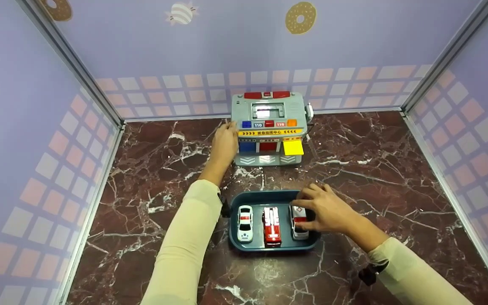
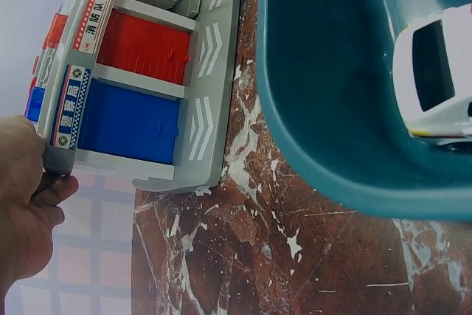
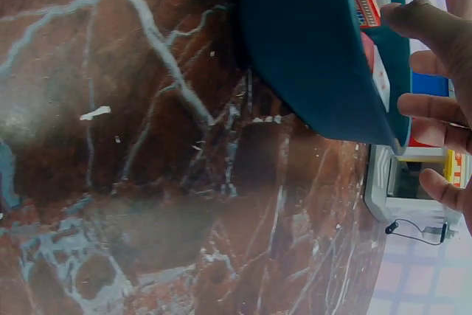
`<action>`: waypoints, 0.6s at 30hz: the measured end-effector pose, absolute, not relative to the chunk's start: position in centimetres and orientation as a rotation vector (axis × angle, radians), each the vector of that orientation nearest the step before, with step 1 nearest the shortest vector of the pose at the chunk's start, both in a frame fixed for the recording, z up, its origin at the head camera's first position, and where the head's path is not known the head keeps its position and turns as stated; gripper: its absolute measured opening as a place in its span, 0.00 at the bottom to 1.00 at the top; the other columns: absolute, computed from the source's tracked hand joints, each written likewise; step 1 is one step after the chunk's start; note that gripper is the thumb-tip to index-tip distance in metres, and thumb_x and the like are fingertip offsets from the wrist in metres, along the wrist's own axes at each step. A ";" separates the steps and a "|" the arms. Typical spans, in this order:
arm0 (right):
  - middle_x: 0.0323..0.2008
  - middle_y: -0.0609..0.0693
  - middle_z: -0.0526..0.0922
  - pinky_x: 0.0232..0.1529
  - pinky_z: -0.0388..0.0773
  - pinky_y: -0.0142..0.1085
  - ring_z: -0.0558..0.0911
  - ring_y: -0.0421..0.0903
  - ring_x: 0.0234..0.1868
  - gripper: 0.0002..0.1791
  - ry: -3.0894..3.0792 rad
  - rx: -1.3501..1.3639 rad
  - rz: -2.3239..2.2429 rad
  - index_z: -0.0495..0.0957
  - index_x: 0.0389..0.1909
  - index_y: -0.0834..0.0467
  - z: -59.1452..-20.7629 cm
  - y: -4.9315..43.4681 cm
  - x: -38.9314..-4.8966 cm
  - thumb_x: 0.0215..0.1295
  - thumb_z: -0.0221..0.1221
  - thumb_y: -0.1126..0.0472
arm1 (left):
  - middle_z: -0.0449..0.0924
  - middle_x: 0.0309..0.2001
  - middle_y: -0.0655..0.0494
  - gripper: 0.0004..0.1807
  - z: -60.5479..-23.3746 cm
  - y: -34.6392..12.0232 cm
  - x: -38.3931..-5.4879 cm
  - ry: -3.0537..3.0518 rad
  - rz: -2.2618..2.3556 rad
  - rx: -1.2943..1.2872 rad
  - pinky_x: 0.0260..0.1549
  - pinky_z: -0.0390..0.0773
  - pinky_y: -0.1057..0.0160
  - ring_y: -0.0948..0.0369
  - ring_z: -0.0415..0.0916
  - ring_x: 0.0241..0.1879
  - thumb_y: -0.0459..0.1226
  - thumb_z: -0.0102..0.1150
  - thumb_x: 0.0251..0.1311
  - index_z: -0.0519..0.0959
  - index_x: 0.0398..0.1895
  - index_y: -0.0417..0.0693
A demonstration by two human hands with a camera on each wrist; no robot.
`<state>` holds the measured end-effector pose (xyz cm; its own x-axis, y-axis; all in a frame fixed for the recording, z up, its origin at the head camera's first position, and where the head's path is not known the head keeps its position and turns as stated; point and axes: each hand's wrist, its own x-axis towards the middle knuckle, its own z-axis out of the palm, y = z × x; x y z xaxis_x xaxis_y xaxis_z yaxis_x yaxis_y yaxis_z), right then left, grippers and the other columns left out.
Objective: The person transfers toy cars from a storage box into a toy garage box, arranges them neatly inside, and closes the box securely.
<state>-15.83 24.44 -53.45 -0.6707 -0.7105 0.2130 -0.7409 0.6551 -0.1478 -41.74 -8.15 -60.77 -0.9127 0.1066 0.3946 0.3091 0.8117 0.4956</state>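
Observation:
A grey toy rescue station [image 1: 268,112] stands by the back wall, its yellow door [image 1: 293,148] raised and the blue and red doors down. My left hand [image 1: 225,142] grips the station's left front corner; in the left wrist view its fingers [image 2: 55,195] curl round that edge. In a teal tray [image 1: 274,250] lie a white police car [image 1: 245,224], a red and white fire truck [image 1: 272,226] and a white and red toy ambulance [image 1: 299,216]. Over the ambulance, partly hiding it, my right hand [image 1: 324,209] has its fingers spread and thumb apart.
Dark red marbled tabletop [image 1: 163,182] lies around the tray and station. Purple patterned panels [image 1: 235,46] enclose the back and both sides. A small white handset-like part [image 1: 309,111] sticks out at the station's right side, with a dark cord.

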 end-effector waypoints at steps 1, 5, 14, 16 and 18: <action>0.51 0.50 0.87 0.52 0.79 0.59 0.80 0.52 0.53 0.33 -2.738 1.204 0.312 0.91 0.59 0.48 -53.6 24.5 -15.8 0.56 0.79 0.36 | 0.88 0.63 0.42 0.24 -63.1 -8.5 -43.5 -2.626 -0.790 -0.328 0.67 0.84 0.45 0.42 0.86 0.62 0.49 0.47 0.88 0.88 0.66 0.48; 0.54 0.53 0.86 0.51 0.78 0.59 0.78 0.54 0.54 0.40 -2.769 1.198 0.215 0.89 0.63 0.47 -53.9 24.5 -15.3 0.52 0.79 0.30 | 0.86 0.67 0.45 0.26 -67.8 -9.2 -46.8 -2.623 -0.761 -0.348 0.70 0.82 0.44 0.43 0.84 0.65 0.52 0.46 0.88 0.81 0.76 0.55; 0.55 0.56 0.85 0.51 0.77 0.64 0.75 0.58 0.55 0.49 -2.790 1.174 -0.027 0.87 0.65 0.42 -54.5 24.0 -14.4 0.43 0.78 0.21 | 0.86 0.64 0.40 0.24 -60.4 -8.2 -41.1 -2.685 -0.758 -0.282 0.65 0.79 0.30 0.42 0.84 0.64 0.45 0.50 0.88 0.83 0.72 0.42; 0.53 0.55 0.85 0.49 0.75 0.65 0.74 0.59 0.54 0.50 -2.781 1.165 -0.069 0.87 0.65 0.42 -54.7 23.8 -14.3 0.40 0.79 0.21 | 0.85 0.66 0.38 0.26 -59.2 -7.8 -39.9 -2.692 -0.798 -0.276 0.66 0.78 0.29 0.40 0.83 0.65 0.47 0.45 0.90 0.82 0.73 0.42; 0.52 0.55 0.85 0.48 0.74 0.64 0.74 0.59 0.53 0.51 -2.769 1.155 -0.107 0.87 0.64 0.41 -54.8 23.7 -14.2 0.37 0.80 0.21 | 0.85 0.64 0.37 0.27 -58.0 -7.6 -38.9 -2.680 -0.820 -0.273 0.69 0.80 0.37 0.40 0.83 0.64 0.49 0.44 0.90 0.83 0.71 0.42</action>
